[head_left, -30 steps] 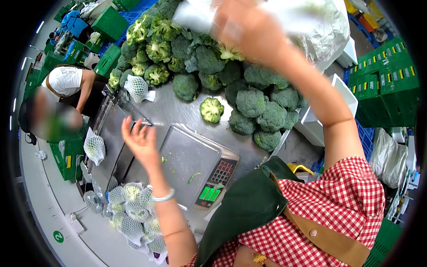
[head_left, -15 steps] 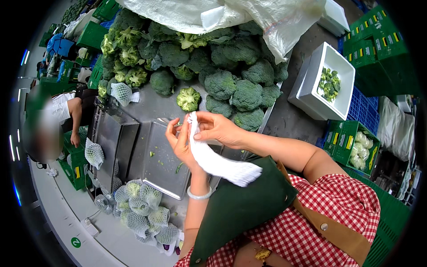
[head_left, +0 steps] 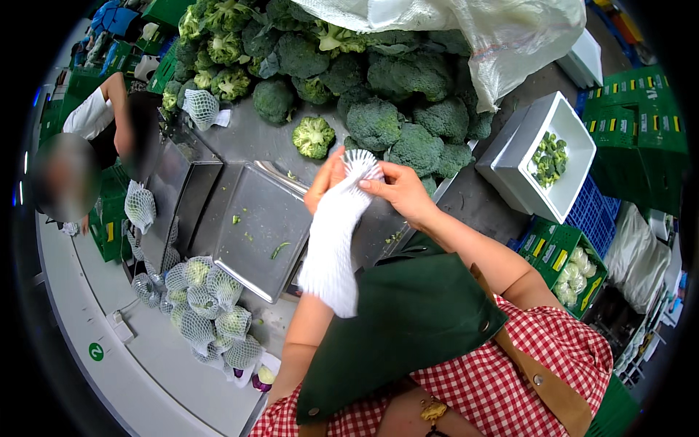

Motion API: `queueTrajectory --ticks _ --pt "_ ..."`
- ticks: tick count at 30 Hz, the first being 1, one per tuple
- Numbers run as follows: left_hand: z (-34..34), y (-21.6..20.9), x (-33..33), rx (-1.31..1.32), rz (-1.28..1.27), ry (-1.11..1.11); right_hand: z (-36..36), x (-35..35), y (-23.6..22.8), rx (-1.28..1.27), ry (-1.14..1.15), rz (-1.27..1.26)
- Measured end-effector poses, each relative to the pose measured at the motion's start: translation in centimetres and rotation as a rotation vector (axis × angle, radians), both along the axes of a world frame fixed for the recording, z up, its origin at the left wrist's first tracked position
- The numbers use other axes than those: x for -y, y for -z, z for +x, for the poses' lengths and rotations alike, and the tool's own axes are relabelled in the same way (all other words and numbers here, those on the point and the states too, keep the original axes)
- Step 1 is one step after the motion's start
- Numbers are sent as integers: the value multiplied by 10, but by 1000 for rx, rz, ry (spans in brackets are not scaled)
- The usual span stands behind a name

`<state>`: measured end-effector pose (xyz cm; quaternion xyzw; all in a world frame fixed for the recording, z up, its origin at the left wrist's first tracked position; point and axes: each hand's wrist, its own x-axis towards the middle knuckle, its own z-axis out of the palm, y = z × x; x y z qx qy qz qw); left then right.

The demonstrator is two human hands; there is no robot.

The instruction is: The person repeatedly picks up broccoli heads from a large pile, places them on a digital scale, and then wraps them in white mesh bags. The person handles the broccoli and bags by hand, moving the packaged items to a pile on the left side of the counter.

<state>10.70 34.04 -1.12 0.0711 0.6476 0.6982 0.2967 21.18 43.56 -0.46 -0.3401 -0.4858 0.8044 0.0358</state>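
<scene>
A white ribbed foam net sleeve (head_left: 333, 240) hangs from both my hands, its lower end over my left forearm. My left hand (head_left: 328, 179) is closed at the sleeve's gathered upper end, partly hidden behind it. On the other side, my right hand (head_left: 405, 191) pinches that same end between thumb and fingers. Just beyond my hands, a trimmed light-green broccoli head (head_left: 313, 138) lies on the metal table. A large pile of dark-green broccoli (head_left: 371, 124) rises behind it.
A metal tray (head_left: 255, 226) with green scraps lies left of my hands. Net-wrapped vegetables (head_left: 211, 302) are heaped nearer. White foam box (head_left: 575, 175) and green crates (head_left: 630, 124) stand right. Another person (head_left: 95, 116) works at far left. A white sack (head_left: 502, 44) covers the pile's back.
The sleeve has swung from slanting rightward to hanging toward my left forearm, and its top end is spread wider. My hands have moved slightly right in the picture as the view shifted.
</scene>
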Motion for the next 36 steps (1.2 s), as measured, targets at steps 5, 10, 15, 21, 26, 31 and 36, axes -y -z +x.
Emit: queueTrajectory --ticks 5,10,15,21,26,31,36 --pt "-26 5 0 653 432 25 8 -36 5 -501 123 -376" --pt "-25 0 13 646 127 797 15 -83 16 -506 187 -791" --pt "-75 -6 -36 374 287 441 -4 -110 -2 21 -148 341" --pt "-73 103 -62 -388 -590 306 -48 -117 54 619 -294 1316" --pt "-76 63 -26 679 193 189 -60 -58 -3 206 -161 1396" --pt "-67 -2 52 798 589 152 -55 20 -70 -343 -165 1505" --pt "-47 18 115 871 748 -89 -77 42 -81 -313 -276 321"
